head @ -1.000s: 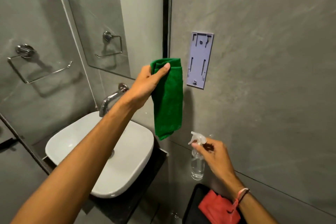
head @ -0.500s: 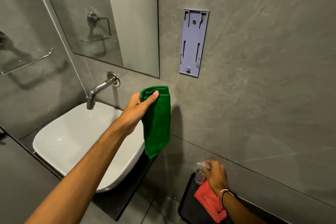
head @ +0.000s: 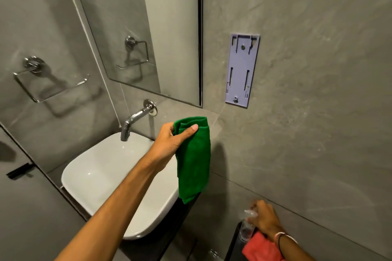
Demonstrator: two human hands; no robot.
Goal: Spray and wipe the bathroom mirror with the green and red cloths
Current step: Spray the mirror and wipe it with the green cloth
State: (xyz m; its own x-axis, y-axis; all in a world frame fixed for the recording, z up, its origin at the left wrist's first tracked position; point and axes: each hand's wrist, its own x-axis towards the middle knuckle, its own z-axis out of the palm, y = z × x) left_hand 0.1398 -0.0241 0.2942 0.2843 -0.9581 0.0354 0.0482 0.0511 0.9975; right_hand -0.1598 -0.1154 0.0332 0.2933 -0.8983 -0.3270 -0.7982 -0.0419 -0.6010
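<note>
While the spray bottle (head: 247, 226) is being lowered at lower right beside the red cloth (head: 259, 248), right hand (head: 264, 220) fingers curled around it, the green cloth (head: 194, 159) is being pinched by the left hand (head: 169, 144) below the mirror (head: 148, 27); wiping is probably being prepared.

A dark worktop (head: 169, 237) is seen running under the white basin (head: 110, 178), which is set right on it. Off to the right, a separate black shelf (head: 233, 243) is fixed low on the wall, and the clear spray bottle (head: 246, 231) and red cloth (head: 258, 249) are kept on it.
</note>
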